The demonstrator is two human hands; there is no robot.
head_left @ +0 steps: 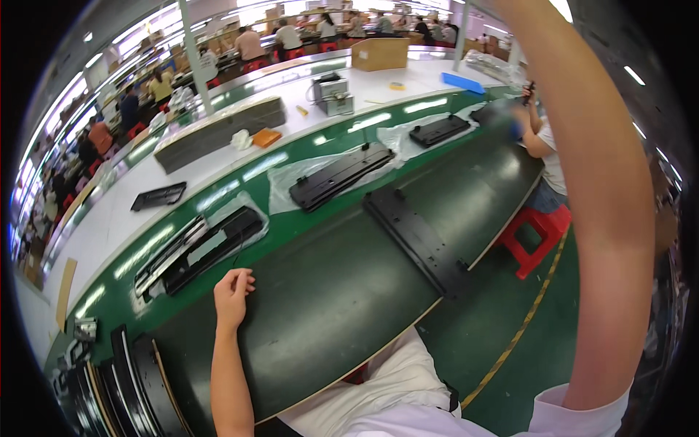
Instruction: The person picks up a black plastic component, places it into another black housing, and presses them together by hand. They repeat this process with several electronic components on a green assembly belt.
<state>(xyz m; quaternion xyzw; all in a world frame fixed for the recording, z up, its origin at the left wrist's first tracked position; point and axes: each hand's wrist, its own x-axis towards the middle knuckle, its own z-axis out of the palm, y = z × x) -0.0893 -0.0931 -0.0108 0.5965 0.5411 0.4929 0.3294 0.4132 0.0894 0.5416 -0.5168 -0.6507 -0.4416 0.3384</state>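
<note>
My left hand [232, 290] rests on the dark workbench mat [328, 291], fingers loosely curled, holding nothing. It lies just below a black keyboard in a clear plastic bag [207, 247] on the green conveyor belt [291, 222]. My right arm [582, 182] rises up along the right side and its hand is out of the picture at the top. A black keyboard shell [416, 239] lies face down on the mat to the right of my left hand.
Two more bagged black keyboards [341, 175] [438, 130] ride the belt farther on. A stack of black keyboard parts [124, 379] stands at lower left. Another worker [547, 153] sits on a red stool [535, 237] to the right. A cardboard box [379, 53] sits on the white table behind.
</note>
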